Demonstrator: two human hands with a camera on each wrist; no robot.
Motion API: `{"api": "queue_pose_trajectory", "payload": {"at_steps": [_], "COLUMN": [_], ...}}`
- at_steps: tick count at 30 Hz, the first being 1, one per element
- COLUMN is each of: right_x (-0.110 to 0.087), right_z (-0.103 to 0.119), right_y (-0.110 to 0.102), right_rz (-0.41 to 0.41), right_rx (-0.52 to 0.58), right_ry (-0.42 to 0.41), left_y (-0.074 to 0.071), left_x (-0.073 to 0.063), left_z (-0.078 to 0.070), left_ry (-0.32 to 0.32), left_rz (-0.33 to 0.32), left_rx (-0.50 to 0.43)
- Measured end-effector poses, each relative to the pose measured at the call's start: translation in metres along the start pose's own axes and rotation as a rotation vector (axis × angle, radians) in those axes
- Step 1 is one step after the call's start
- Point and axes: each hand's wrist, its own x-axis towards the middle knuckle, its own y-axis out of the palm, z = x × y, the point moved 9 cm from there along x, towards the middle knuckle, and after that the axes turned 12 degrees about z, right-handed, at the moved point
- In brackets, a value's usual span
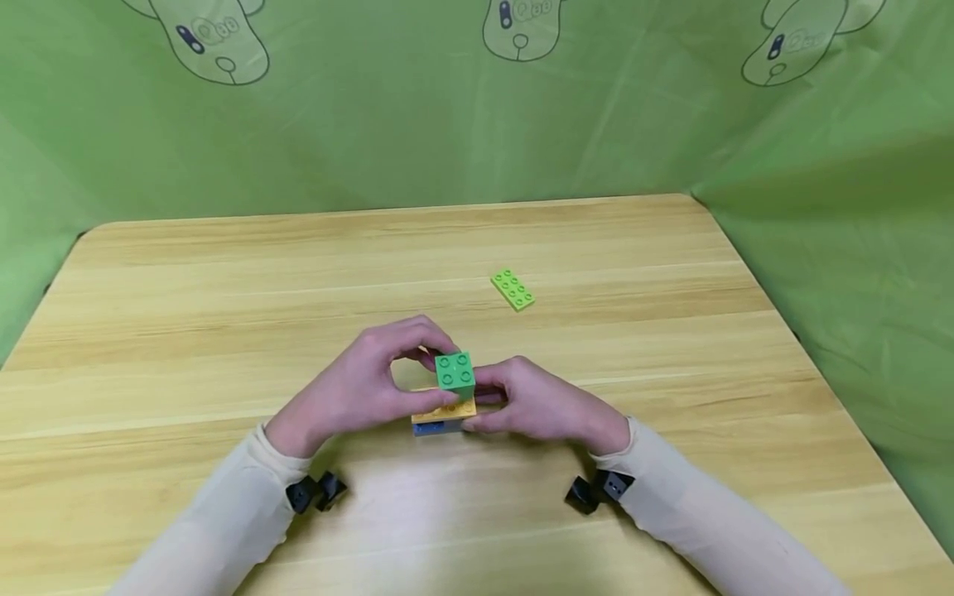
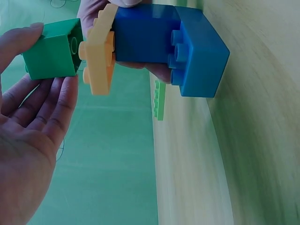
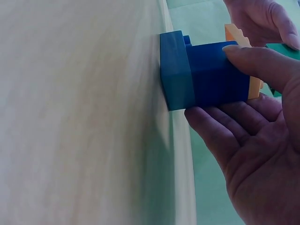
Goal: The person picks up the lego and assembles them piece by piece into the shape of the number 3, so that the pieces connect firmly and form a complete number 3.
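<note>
My left hand [image 1: 365, 385] pinches a green 2x2 toy building brick [image 1: 455, 374] between thumb and fingers. The brick is slightly tilted, its hollow underside [image 2: 74, 45] facing the studs of an orange plate brick [image 2: 101, 58], right at them. That plate caps a stack: beneath it is a dark blue brick [image 2: 143, 35], and at the bottom a lighter blue brick [image 2: 206, 58] that sticks out to one side with bare studs. My right hand [image 1: 547, 403] grips the stack at its right side, thumb on the dark blue brick [image 3: 218, 77] and fingers beneath in the right wrist view.
A lime green studded plate brick [image 1: 513, 290] lies flat on the wooden table [image 1: 224, 290], beyond the hands. Green cloth [image 1: 373, 141] with printed cartoon figures hangs behind the table and at its sides. Black wrist devices [image 1: 316, 492] are strapped over both sleeves.
</note>
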Motion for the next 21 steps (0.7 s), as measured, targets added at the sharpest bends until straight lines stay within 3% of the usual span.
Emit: {"api": "queue_pose_trajectory", "payload": {"at_steps": [21], "right_x": [0.0016], "right_z": [-0.0033], "right_y": [-0.0009], "right_rz": [0.006], "right_rx": [-0.039], "right_ry": [0.008], "left_y": [0.0105], "left_x": [0.0003], "left_z": [0.0025], "left_ry": [0.020], "left_rz": [0.048], "left_rx": [-0.018]}}
